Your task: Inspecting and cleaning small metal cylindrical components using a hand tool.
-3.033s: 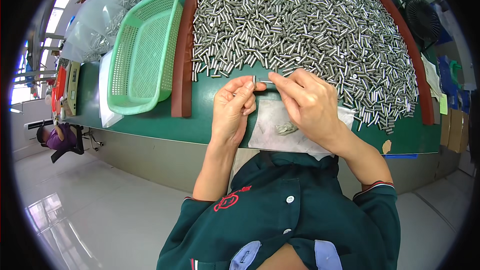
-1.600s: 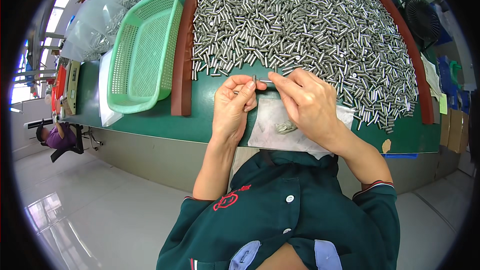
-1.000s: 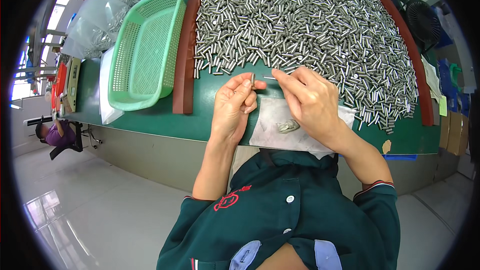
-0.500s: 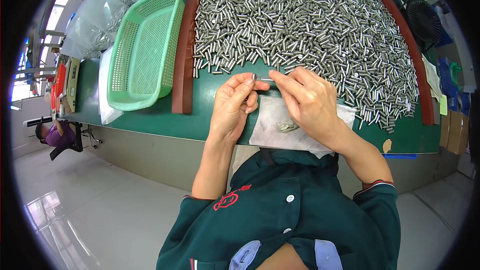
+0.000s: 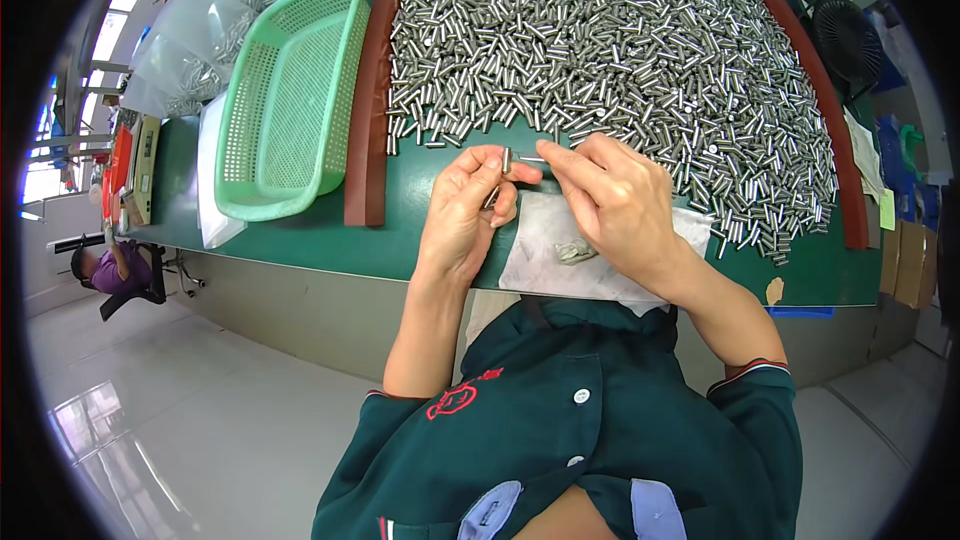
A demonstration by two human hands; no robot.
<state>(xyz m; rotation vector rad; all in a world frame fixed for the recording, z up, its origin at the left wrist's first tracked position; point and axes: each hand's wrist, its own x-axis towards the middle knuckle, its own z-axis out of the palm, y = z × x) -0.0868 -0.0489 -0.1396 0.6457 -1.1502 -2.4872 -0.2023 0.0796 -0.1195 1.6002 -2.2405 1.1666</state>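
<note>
green table (image 5: 300, 230), short shiny metal pin (image 5: 506, 160) in hands.

Your left hand (image 5: 462, 215) pinches a small metal pin (image 5: 506, 159) upright, and your right hand (image 5: 612, 202) meets it with a thin rod (image 5: 531, 159). Both hands are above the white cloth (image 5: 560, 265) on the green worktop (image 5: 400, 230), near the big pile of pins (image 5: 600, 50). The green basket (image 5: 290, 100) stands at your left.
</note>
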